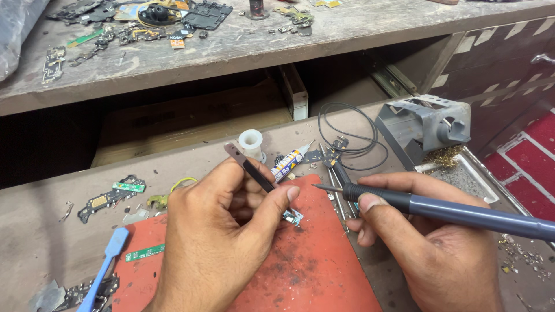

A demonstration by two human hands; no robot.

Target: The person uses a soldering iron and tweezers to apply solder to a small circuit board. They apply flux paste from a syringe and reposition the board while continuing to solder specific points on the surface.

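Note:
My left hand (222, 237) grips black tweezers (250, 168) whose tips press a small circuit part (293, 217) onto the red work mat (312, 271). My right hand (416, 242) holds a grey soldering iron (439, 209) by its black grip. The iron's metal tip (324, 188) points left, just above and to the right of the small part. Both hands rest over the mat, close together.
A grey soldering iron stand (425, 124) with brass wool sits at the right. A glue tube (292, 162), a white spool (251, 141) and a coiled black wire (350, 136) lie behind the mat. Circuit board scraps (110, 199) and a blue pry tool (104, 268) lie left. A cluttered shelf (231, 46) runs behind.

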